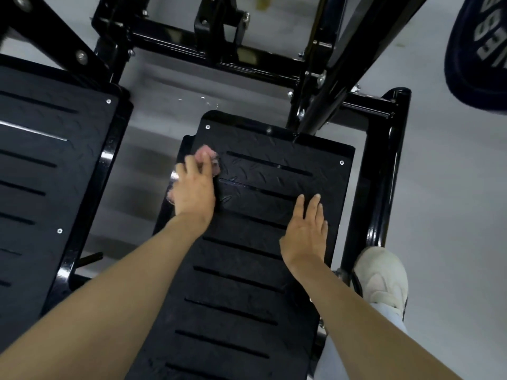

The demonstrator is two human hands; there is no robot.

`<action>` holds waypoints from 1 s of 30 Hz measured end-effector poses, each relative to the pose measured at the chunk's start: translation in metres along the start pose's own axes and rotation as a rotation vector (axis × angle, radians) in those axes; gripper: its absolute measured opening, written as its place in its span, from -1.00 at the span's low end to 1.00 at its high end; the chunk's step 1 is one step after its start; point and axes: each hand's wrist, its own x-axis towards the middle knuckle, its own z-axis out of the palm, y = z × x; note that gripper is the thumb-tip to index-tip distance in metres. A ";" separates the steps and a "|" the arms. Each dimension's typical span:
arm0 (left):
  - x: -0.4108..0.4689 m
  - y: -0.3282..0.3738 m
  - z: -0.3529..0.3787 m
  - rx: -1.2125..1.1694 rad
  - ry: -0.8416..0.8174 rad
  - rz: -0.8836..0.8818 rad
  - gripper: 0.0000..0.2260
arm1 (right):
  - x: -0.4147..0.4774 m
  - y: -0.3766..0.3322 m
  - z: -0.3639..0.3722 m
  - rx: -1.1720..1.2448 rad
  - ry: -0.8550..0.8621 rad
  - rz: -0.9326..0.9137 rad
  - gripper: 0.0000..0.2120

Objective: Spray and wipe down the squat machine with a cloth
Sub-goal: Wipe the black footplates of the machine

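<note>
The squat machine's right foot plate is black with a diamond tread and long slots, and fills the middle of the view. My left hand presses a pink cloth against the plate's upper left corner, fingers spread flat over it. My right hand lies flat on the plate's right side, fingers straight and holding nothing. No spray bottle is in view.
A second slotted foot plate sits to the left across a gap of grey floor. Black frame bars run along the right and the top. A weight plate hangs at upper right. My white shoe stands on the floor beside the frame.
</note>
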 end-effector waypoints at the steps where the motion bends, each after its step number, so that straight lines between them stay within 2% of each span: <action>1: -0.008 0.007 0.000 0.041 -0.002 0.103 -0.28 | 0.000 -0.001 0.001 -0.002 0.000 0.002 -0.13; 4: -0.025 0.011 0.005 0.178 -0.034 0.479 -0.27 | -0.002 -0.004 0.002 0.000 -0.001 -0.003 -0.14; 6: -0.020 -0.007 0.006 0.266 -0.022 0.643 -0.25 | -0.003 -0.007 0.003 0.003 0.000 -0.014 -0.14; 8: -0.011 -0.030 0.004 0.270 -0.041 0.557 -0.24 | -0.004 -0.009 0.005 0.004 -0.003 -0.024 -0.14; 11: -0.004 -0.053 -0.001 0.113 -0.076 0.228 -0.21 | -0.006 -0.008 0.007 0.004 -0.001 -0.024 -0.14; 14: -0.015 -0.043 0.005 -0.007 -0.078 0.017 -0.24 | -0.010 -0.006 0.010 0.003 -0.004 -0.025 -0.14; 17: -0.037 -0.016 0.013 -0.073 -0.071 -0.073 -0.28 | -0.014 0.000 0.015 -0.003 0.001 -0.022 -0.12; 20: -0.068 0.013 0.019 0.016 -0.032 0.158 -0.31 | -0.021 0.007 0.023 0.003 0.011 -0.004 -0.15; 23: -0.081 0.015 0.023 0.128 -0.037 0.559 -0.35 | -0.024 0.009 0.028 0.031 0.050 0.014 -0.24; 25: -0.071 -0.002 0.026 0.251 0.037 0.783 -0.33 | -0.025 0.009 0.029 0.052 0.078 0.017 -0.32; 26: -0.062 -0.012 0.026 0.255 0.095 0.783 -0.31 | -0.025 0.010 0.030 0.063 0.083 0.017 -0.35; 27: -0.054 -0.021 0.024 0.231 0.119 0.703 -0.30 | -0.026 0.010 0.031 0.071 0.083 0.019 -0.35; 30: -0.036 -0.035 0.017 0.083 -0.006 0.226 -0.27 | -0.030 0.011 0.037 0.081 0.080 0.027 -0.35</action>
